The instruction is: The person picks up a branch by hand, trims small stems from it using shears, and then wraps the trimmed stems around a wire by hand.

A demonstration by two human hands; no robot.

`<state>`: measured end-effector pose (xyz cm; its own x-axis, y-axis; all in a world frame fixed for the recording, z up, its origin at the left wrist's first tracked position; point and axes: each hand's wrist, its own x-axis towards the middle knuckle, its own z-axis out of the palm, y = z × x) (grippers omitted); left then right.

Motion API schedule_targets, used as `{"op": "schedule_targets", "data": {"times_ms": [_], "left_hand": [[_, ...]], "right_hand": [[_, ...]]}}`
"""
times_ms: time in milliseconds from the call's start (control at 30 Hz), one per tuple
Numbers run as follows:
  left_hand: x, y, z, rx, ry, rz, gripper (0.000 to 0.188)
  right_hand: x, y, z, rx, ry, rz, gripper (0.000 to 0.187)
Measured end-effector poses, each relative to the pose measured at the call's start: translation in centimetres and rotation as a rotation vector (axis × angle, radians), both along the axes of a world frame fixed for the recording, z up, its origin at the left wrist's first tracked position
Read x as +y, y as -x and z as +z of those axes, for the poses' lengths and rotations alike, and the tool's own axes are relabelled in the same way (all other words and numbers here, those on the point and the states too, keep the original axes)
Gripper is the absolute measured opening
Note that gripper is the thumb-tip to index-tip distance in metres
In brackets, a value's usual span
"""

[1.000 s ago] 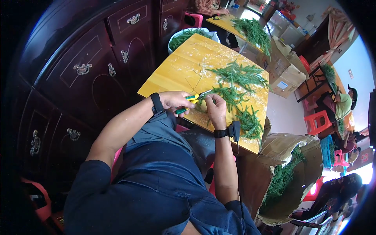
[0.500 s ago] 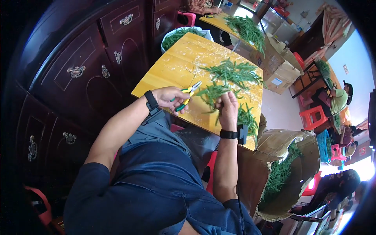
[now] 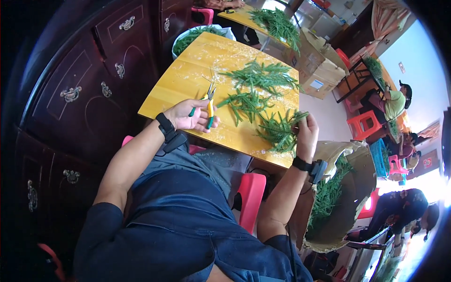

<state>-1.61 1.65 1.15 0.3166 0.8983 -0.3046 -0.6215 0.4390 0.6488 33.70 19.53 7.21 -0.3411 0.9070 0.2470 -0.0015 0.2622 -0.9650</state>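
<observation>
My left hand (image 3: 188, 115) holds a pair of pliers (image 3: 210, 111) with yellow and green handles over the near left of the wooden table (image 3: 164, 94). The jaws point away from me, and the fingers lie loosely under the handles. At the table's right edge my right hand (image 3: 307, 136) pinches the end of a green fern-like sprig (image 3: 279, 131), which lies in a small pile there. Between the hands is another bunch of sprigs (image 3: 250, 103). Farther back a larger bunch (image 3: 263, 75) spreads across the tabletop.
Pale crumbs dot the table. Beside my right forearm stands an open cardboard box (image 3: 352, 174) of greenery. A white-lined tub (image 3: 176, 40) of greenery sits behind the table, and dark cabinets (image 3: 70, 75) line the left. Other people (image 3: 397, 105) sit at tables to the right.
My right hand has moved right, from the middle of the table to the pile at its right edge. A bunch now lies on the table where it was. The left hand still holds the pliers.
</observation>
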Motion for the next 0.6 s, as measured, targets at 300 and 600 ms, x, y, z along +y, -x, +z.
{"op": "schedule_targets", "data": {"times_ms": [300, 600], "left_hand": [[0.0, -0.6, 0.6, -0.081, -0.051, 0.003, 0.048], [-1.5, -1.8, 1.8, 0.016, -0.117, 0.045, 0.04]], "right_hand": [[0.1, 4.8, -0.9, -0.541, -0.811, -0.344, 0.015], [-1.3, 14.2, -0.8, -0.802, -0.628, -0.073, 0.025]]}}
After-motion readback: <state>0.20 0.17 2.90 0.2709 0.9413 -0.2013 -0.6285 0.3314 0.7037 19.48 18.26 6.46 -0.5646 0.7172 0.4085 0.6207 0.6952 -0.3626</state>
